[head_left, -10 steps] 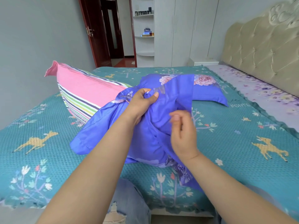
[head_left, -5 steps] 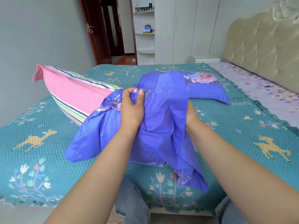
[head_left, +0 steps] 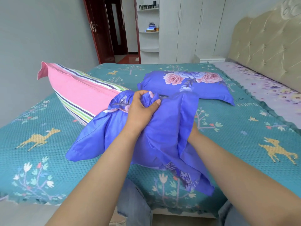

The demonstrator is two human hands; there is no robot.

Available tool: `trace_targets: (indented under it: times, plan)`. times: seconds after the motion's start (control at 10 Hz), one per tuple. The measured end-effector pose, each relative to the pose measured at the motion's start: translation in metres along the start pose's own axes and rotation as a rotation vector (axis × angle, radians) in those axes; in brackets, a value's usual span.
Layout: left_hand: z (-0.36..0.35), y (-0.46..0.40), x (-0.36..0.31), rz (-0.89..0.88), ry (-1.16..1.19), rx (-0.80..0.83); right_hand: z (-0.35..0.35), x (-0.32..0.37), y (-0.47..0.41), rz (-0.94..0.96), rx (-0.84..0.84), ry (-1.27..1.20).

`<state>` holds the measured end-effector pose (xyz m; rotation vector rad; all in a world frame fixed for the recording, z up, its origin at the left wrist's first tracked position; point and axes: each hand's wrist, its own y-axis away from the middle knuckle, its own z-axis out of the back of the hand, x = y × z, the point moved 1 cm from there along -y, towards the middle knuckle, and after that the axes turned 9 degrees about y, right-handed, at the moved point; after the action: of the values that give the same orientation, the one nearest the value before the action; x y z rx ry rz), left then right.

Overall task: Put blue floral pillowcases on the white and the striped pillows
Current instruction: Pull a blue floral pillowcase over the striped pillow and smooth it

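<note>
A pink and striped pillow (head_left: 78, 93) lies tilted on the bed, its near end inside a bunched blue floral pillowcase (head_left: 164, 141). My left hand (head_left: 141, 108) grips the gathered opening of that pillowcase where it meets the pillow. My right hand is hidden under a fold of the blue fabric; only the wrist (head_left: 193, 134) shows. A second pillow (head_left: 187, 84), covered in a blue floral case with pink roses, lies flat further back on the bed.
The bed carries a teal bedspread (head_left: 244, 132) with deer and tree prints. A beige padded headboard (head_left: 263, 46) stands at the right. Behind are a white wardrobe (head_left: 187, 28), corner shelves (head_left: 149, 30) and a dark red door (head_left: 96, 30).
The blue pillowcase has dropped lower, uncovering the covered pillow behind. My right hand went from pinching the fabric in front to hidden under its fold. My left hand keeps its grip.
</note>
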<state>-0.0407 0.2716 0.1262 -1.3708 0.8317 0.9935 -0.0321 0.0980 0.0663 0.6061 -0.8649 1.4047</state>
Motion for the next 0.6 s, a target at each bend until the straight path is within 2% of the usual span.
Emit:
trace_targets:
  times: [0.1,0.2,0.3,0.4,0.5,0.6]
  plan:
    - [-0.005,-0.001,0.000,-0.048,0.020,0.019,0.009,-0.002,-0.001,0.078,-0.116,0.150]
    - [-0.011,-0.004,0.002,-0.083,0.003,0.069,0.044,0.031,0.011,0.129,-0.558,-0.315]
    - [-0.014,-0.009,0.006,-0.090,-0.014,0.095,0.059,0.059,0.019,0.129,-0.422,-0.539]
    - [-0.018,-0.010,0.008,-0.122,-0.015,0.114,0.054,0.066,0.025,0.194,-0.247,0.003]
    - [-0.018,-0.011,0.010,-0.134,-0.012,0.089,0.051,0.062,0.027,0.249,-0.281,0.253]
    - [-0.015,-0.014,0.012,-0.090,0.068,0.018,0.048,0.051,0.026,0.166,-0.216,0.193]
